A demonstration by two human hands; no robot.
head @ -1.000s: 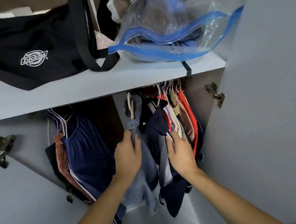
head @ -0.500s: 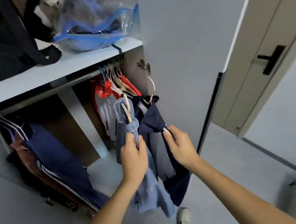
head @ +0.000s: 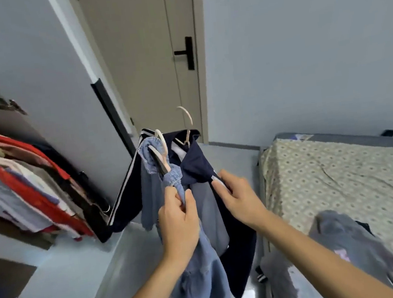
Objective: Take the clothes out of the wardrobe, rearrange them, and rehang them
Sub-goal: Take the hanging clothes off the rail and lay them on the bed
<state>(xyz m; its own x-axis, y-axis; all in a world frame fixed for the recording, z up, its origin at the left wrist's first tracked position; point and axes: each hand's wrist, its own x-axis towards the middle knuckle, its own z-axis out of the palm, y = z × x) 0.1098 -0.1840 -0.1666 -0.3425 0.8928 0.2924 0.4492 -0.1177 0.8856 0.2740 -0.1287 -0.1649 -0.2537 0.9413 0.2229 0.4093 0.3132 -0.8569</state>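
Two hangered garments (head: 195, 197), two hands (head: 209, 210)

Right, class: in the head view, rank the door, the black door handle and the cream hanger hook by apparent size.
1. door
2. black door handle
3. cream hanger hook
The handle and hook look close in size, and the hook is nearer the camera, so that order is unsure.
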